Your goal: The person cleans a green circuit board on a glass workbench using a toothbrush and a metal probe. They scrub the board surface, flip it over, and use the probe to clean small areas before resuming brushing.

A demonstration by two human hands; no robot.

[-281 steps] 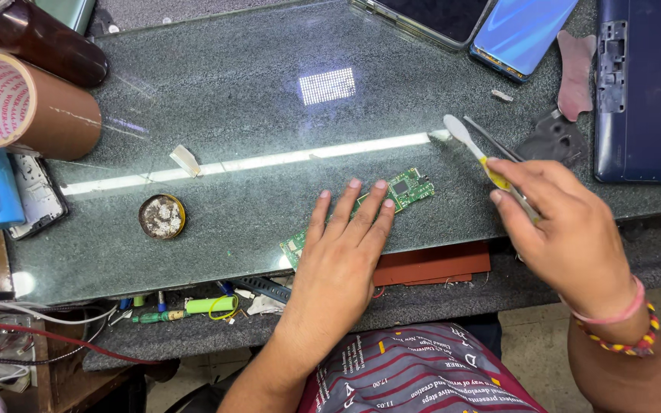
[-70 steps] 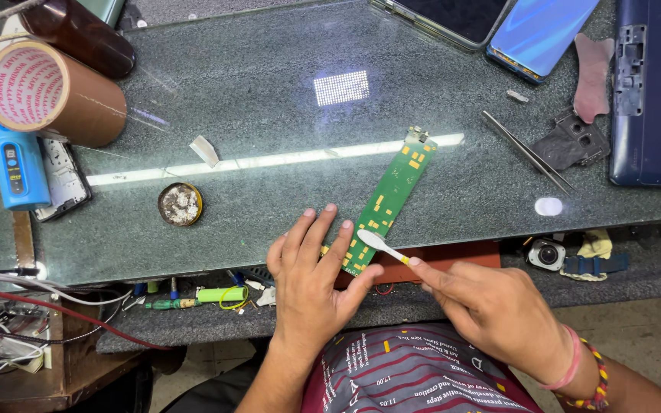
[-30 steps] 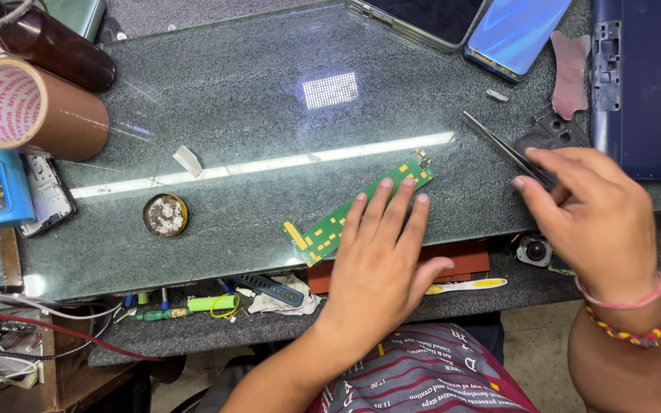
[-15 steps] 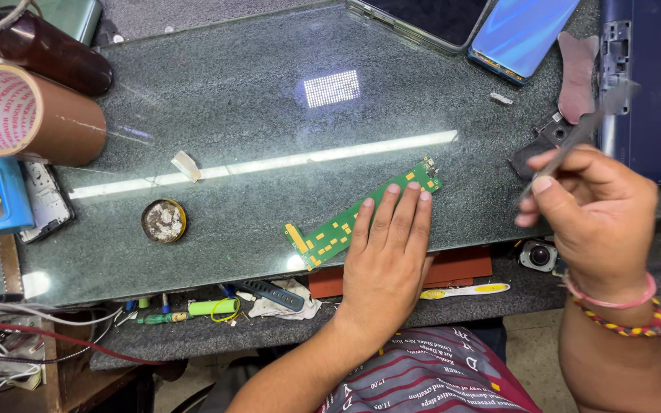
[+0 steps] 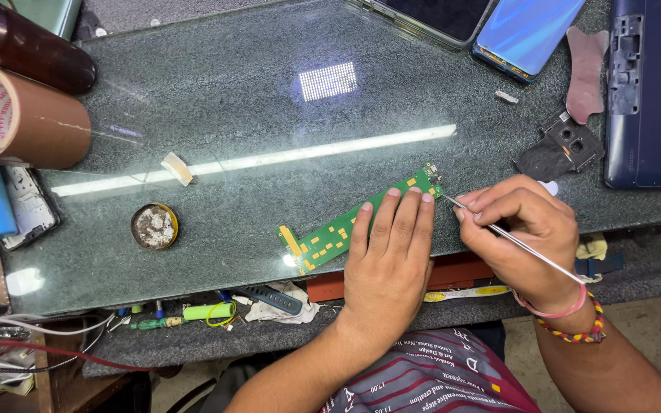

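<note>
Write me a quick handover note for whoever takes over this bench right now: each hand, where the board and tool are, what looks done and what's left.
Left hand: flat, fingers pressing the green circuit board onto the glass worktop.
Right hand: pinch grip on thin metal tweezers, tip at the board's upper right end.
Board lies diagonally near the front edge; a small round tin sits to its left.
Done: board pinned, tool at the connector end.
Left: the work at that end; whether any part is lifted cannot be told.

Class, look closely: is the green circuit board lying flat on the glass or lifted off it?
Flat. The green circuit board lies on the glass top, pressed by the left hand.
</note>
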